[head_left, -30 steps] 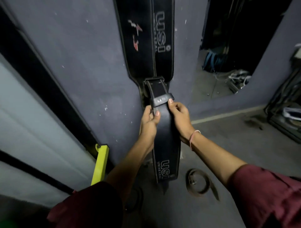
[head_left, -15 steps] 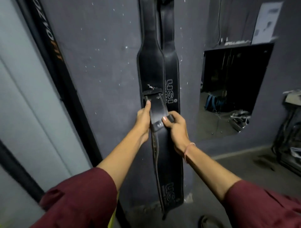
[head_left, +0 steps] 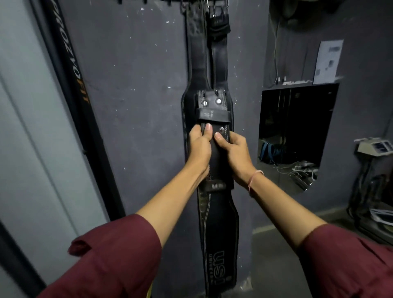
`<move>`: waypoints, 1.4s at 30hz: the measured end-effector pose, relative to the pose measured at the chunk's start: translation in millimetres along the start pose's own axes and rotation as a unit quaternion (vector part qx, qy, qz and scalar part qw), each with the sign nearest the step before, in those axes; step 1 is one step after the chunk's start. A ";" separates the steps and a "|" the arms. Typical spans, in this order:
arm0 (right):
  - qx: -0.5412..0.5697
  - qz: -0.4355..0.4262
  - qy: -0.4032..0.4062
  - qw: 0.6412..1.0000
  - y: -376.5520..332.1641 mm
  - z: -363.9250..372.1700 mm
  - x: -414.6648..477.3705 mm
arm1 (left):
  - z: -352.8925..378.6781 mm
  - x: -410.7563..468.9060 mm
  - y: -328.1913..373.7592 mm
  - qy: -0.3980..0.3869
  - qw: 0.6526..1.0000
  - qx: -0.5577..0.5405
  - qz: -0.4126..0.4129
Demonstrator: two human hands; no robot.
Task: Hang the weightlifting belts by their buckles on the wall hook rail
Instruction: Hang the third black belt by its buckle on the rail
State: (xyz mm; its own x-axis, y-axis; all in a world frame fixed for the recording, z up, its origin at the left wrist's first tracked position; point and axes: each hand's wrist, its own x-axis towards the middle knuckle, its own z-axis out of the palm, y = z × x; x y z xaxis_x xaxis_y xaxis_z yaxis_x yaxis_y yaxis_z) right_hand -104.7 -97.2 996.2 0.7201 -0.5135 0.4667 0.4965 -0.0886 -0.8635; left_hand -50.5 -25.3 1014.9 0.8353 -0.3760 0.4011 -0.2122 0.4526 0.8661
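I hold a black leather weightlifting belt upright against the dark wall. My left hand grips its left edge, thumb on the front. My right hand grips the right edge, thumb near a rivet. The belt's buckle end, with two rivets and a keeper loop, points up. Its wide part with white lettering hangs below my wrists. Behind it two other black belts hang from the hook rail at the top edge of the view. One hanging belt's buckle shows near the rail.
A black post with orange lettering runs along a pale panel on the left. On the right, a dark opening or mirror shows a blue bag and cables. A paper sheet hangs above it. Equipment stands far right.
Both hands have lifted the belt higher along the wall. My grip has slid below the keeper loop, and the view has tilted up so the hook rail shows.
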 end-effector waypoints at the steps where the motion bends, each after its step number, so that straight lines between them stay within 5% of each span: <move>1: 0.018 -0.006 -0.004 1.000 0.9 -1.7 -2.0 | 3.9 2.9 3.3 0.004 1.000 0.000 0.011; 8: -0.024 0.077 -0.055 0.995 67.5 -24.6 -44.1 | 5.4 33.0 13.3 0.038 0.996 0.039 0.065; 14: 0.022 0.007 -0.052 0.998 25.6 -13.6 -0.9 | 0.7 44.1 5.5 0.038 0.997 0.043 0.058; 18: -0.025 0.045 -0.088 0.995 57.6 -29.1 -25.0 | -2.9 59.8 4.0 0.048 0.997 0.037 0.048; 23: -0.062 0.055 -0.038 0.996 76.9 -35.9 -37.0 | -5.8 61.0 -11.2 0.013 0.998 0.055 0.035; 28: -0.042 0.039 0.015 0.998 58.3 -33.4 -30.1 | 0.4 35.8 -0.3 -0.046 0.975 0.212 0.051; 32: -0.023 0.010 0.039 0.999 39.4 -28.5 -11.3 | -16.0 -11.5 -29.1 -0.113 0.936 0.332 -0.016; 37: -0.013 -0.014 0.052 0.998 17.6 -19.8 26.5 | -26.3 -48.7 -53.5 -0.056 0.975 0.213 0.037; 42: -0.116 0.026 0.027 0.993 16.6 -24.3 38.8 | -18.7 -43.7 -46.0 0.008 0.986 0.158 0.056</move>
State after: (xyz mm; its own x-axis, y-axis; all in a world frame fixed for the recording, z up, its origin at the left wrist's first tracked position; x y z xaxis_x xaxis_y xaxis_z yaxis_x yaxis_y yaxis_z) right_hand -80.3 -139.4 995.4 0.7112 -0.5673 0.4152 0.3299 -0.2523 -0.9097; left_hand -67.7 -14.6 952.0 0.8050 -0.3232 0.4976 -0.4494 0.2155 0.8670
